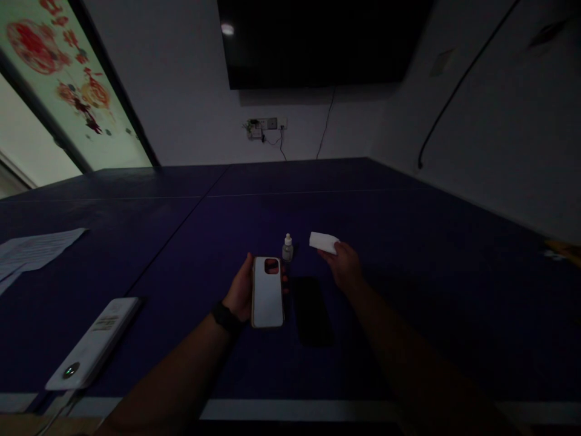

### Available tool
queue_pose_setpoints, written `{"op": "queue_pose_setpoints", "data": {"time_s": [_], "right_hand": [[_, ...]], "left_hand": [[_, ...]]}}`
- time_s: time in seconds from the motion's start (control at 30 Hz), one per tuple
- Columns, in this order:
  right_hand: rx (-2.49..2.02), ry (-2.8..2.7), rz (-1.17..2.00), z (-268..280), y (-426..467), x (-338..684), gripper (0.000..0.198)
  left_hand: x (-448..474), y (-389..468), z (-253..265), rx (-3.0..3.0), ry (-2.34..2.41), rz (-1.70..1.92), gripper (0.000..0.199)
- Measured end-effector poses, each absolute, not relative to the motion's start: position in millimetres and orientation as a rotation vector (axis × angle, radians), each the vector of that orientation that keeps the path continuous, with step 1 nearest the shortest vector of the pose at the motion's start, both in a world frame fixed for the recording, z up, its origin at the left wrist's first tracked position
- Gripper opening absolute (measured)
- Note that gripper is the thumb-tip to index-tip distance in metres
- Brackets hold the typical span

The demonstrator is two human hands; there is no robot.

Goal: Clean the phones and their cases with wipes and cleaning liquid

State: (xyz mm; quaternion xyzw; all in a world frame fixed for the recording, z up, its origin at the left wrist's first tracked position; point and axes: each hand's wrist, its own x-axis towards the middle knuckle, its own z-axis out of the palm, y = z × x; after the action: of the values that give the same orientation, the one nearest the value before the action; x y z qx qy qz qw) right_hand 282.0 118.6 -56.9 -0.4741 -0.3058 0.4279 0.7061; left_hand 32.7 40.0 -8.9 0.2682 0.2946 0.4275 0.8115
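Note:
A phone case (267,298) with a pale back, a gold-brown rim and a camera cut-out at the top is gripped by its sides in my left hand (241,289). Between the thumb and fingers of my right hand (347,266) is a folded white tissue or cloth (324,242); the dim light hides which. Just beyond the case stands a small dropper bottle (287,249) with a white cap, upright. A dark phone (312,311) lies flat on the table between my two hands, touched by neither.
The dark blue table (254,218) has a white front edge. At the left lie a white power bank (95,342) with a cable, and paper sheets (39,254). A wall-mounted screen (327,42) hangs above sockets (267,124). Something yellow (563,249) sits at the far right.

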Motion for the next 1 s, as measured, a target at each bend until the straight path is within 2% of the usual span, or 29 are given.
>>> {"op": "queue_pose_setpoints", "data": {"time_s": [0.13, 0.3, 0.43, 0.6, 0.8, 1.0], "right_hand": [[-1.067, -0.667, 0.919, -59, 122, 280, 0.029], [-1.092, -0.717, 0.882, -60, 122, 278, 0.029], [-1.134, -0.818, 0.842, -60, 122, 276, 0.034], [-1.247, -1.031, 0.75, -59, 118, 275, 0.037], [-1.467, -1.357, 0.514, -50, 110, 278, 0.023], [-1.488, -1.692, 0.323, -45, 104, 275, 0.019]], "left_hand": [[25, 49, -20, 0.967, 1.03, 1.001, 0.058], [17, 56, -23, 1.304, 1.283, 1.109, 0.022], [15, 60, -24, 1.561, 1.406, 1.068, 0.01], [10, 59, -24, 1.766, 1.5, 0.933, 0.006], [1, 58, -17, 1.867, 1.529, 0.83, 0.013], [1, 58, -14, 1.927, 1.459, 0.812, 0.01]]}}
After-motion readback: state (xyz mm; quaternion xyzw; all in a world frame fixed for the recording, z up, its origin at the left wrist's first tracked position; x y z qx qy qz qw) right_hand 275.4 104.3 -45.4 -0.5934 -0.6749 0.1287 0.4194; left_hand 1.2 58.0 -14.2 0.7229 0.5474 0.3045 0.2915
